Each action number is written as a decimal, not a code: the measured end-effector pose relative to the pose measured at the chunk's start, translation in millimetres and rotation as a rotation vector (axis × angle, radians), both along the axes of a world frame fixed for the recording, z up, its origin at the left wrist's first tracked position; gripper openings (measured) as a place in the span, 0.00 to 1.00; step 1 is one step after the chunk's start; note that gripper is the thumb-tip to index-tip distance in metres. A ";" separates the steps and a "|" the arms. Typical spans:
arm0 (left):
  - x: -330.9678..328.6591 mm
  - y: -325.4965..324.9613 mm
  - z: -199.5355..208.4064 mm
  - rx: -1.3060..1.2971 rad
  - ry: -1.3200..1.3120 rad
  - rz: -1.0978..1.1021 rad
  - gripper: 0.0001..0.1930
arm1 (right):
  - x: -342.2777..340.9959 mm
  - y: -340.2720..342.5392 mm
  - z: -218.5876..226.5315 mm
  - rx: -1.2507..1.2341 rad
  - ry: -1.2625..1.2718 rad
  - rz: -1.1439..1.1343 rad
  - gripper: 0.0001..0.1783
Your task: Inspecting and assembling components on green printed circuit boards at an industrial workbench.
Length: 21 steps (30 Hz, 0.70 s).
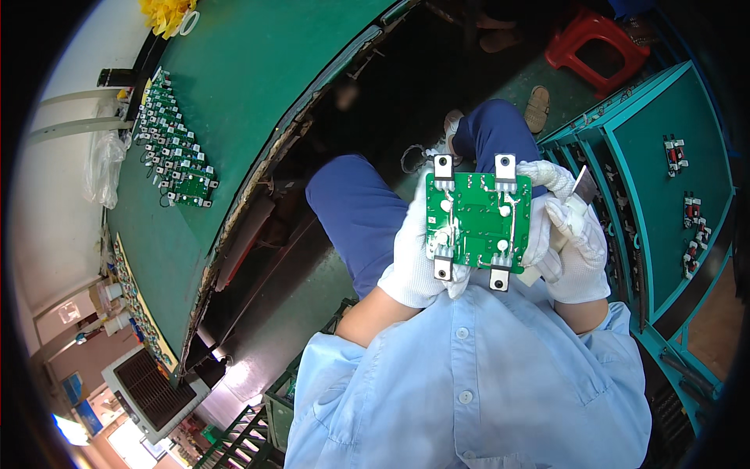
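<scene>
A green circuit board (475,219) is held up in front of my chest, its soldered face showing. Two transistor-like parts with metal tabs stick out from its upper edge and two from its lower edge. My left hand (412,254), in a white knitted glove, grips the board's left side, fingers partly hidden behind it. At the right edge is my right hand (574,242), also gloved, its fingers closed around a tool with a flat metal blade (584,184). The blade points up and away from the board. Most of the tool's handle is hidden by the fingers.
On the green table (234,86) at the left lie rows of similar circuit boards (173,148). A teal cabinet (664,156) at the right carries several small red-and-black components (691,211). A red plastic stool (598,51) stands at the far right.
</scene>
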<state>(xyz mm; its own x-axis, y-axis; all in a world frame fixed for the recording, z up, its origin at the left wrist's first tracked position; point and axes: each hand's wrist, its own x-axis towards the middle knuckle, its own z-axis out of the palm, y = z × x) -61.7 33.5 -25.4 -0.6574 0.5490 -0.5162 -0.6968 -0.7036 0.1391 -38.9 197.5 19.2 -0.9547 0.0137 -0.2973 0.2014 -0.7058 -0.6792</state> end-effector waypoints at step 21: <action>-7.3 -1.0 16.0 -0.513 0.303 -0.174 0.32 | -7.2 1.7 -13.0 0.488 -0.020 -0.175 0.17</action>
<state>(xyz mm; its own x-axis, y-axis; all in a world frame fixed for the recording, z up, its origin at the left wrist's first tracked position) -69.0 32.5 -9.3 -0.7391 0.3931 -0.5470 -0.6720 -0.3745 0.6389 -46.1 199.1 6.2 -0.9200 0.3141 -0.2343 0.1247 -0.3322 -0.9349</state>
